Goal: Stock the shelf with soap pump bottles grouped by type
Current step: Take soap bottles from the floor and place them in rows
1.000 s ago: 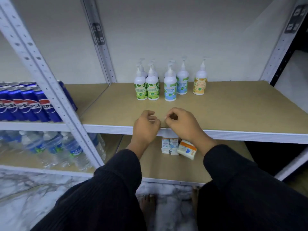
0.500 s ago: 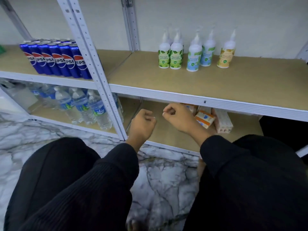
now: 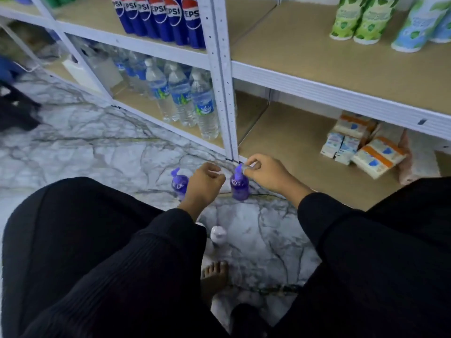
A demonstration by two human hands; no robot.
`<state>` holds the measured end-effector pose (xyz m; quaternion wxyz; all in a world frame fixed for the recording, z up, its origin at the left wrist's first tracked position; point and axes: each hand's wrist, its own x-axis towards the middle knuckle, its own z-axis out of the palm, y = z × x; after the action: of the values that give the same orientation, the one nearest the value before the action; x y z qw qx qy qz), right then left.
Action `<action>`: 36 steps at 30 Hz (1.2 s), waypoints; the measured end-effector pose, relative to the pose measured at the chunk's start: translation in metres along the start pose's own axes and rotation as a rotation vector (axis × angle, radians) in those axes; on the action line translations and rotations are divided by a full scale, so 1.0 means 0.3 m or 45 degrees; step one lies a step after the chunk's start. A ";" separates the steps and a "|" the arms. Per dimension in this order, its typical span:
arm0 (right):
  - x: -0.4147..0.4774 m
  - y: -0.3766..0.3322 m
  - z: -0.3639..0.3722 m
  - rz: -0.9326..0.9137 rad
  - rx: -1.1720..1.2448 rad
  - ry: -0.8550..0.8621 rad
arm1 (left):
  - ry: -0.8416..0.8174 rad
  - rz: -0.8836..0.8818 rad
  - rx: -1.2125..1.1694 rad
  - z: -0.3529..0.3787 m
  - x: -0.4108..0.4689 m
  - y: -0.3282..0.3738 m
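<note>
right hand [image 3: 268,176] pinches pump of purple soap bottle [image 3: 239,187], upright on marble floor [image 3: 97,152] beside shelf upright [image 3: 223,93] foot | left hand [image 3: 203,185] curled beside second purple bottle [image 3: 179,183], grip unclear | bottom shelf [image 3: 288,147] front edge bare

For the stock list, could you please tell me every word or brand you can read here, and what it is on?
"EPSI" (some show only "PSI"): on the blue cans, upper left shelf.
The water bottles: label script too blurred to read.
The soap bottles on the right shelf: print blurred.
The purple bottles on the floor: label unreadable.
The cartons: print unreadable.
</note>
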<state>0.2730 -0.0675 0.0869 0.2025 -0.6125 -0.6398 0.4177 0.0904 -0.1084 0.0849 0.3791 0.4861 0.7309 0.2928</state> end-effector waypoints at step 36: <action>0.099 0.429 0.619 -0.116 -0.397 -0.892 | -1.334 0.570 1.410 -0.083 0.525 -0.612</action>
<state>0.2039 -0.1053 -0.1271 -0.1057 -0.4270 -0.7526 0.4899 -0.0579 -0.0284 -0.0903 0.3089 0.8138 0.3818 -0.3109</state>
